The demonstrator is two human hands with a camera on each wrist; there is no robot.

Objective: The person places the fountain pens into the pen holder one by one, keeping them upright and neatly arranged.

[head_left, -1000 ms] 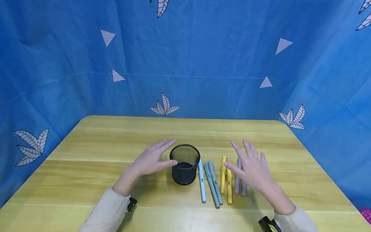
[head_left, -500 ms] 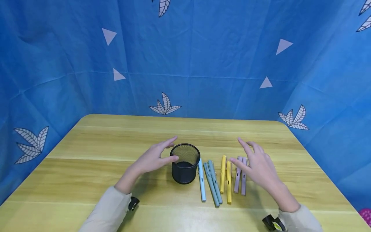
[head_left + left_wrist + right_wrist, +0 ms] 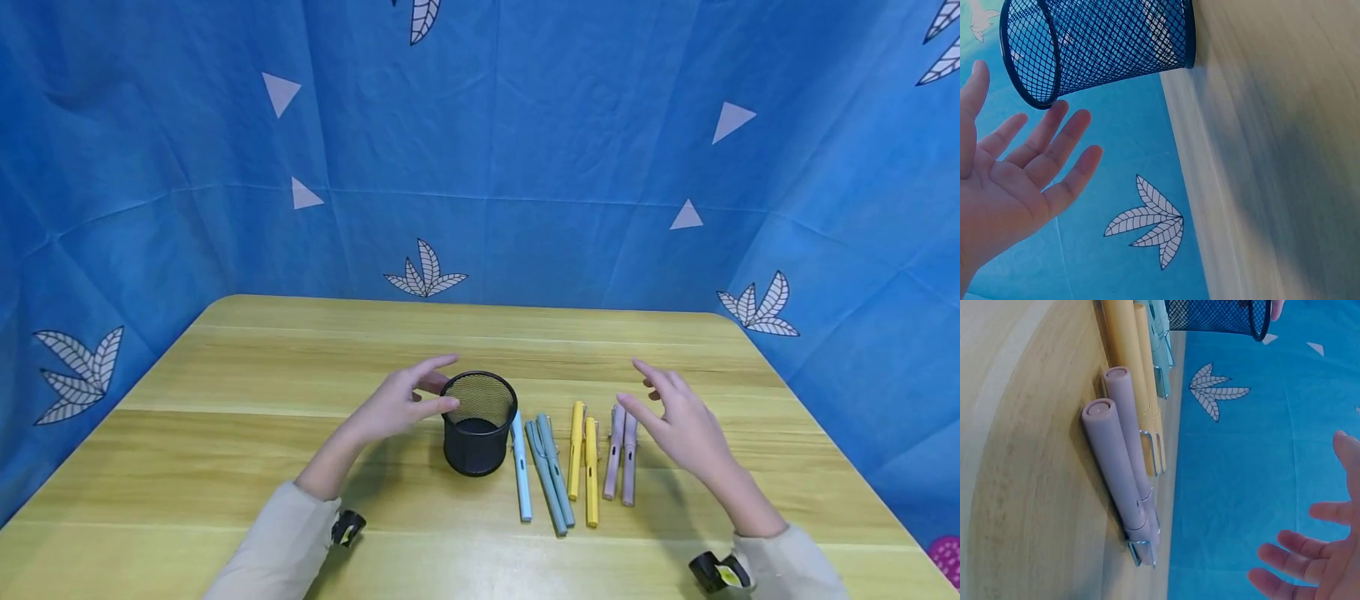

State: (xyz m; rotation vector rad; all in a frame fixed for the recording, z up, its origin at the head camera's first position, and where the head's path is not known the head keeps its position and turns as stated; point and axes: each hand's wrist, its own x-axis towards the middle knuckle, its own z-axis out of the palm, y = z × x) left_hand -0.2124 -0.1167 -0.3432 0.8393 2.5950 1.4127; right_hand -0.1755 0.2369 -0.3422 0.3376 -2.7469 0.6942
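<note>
A black mesh pen cup (image 3: pixel 477 446) stands upright on the table, with its mouth facing up. Just left of its rim is my left hand (image 3: pixel 393 406), fingers loosely bent and holding nothing; whether they touch the rim I cannot tell. My right hand (image 3: pixel 686 425) hovers at the right of the pens, relaxed and holding nothing. Nearest to it lie two purple pens (image 3: pixel 628 462). Two yellow pens (image 3: pixel 592 475), two teal pens (image 3: pixel 550 475) and one light blue pen (image 3: pixel 522 475) lie in a row towards the cup. Metal clips show on the purple pens (image 3: pixel 1116 469) in the right wrist view.
The wooden table (image 3: pixel 225 450) has rounded far corners. A blue curtain (image 3: pixel 480 150) with leaf and triangle prints hangs behind and at both sides. A dark wrist strap device (image 3: pixel 720 573) sits at the right cuff, and a similar one (image 3: pixel 347 527) at the left.
My right hand has moved to the right, uncovering the purple pens, and its fingers have bent a little. The left hand's fingers have curled slightly beside the cup. Pens and cup stay put.
</note>
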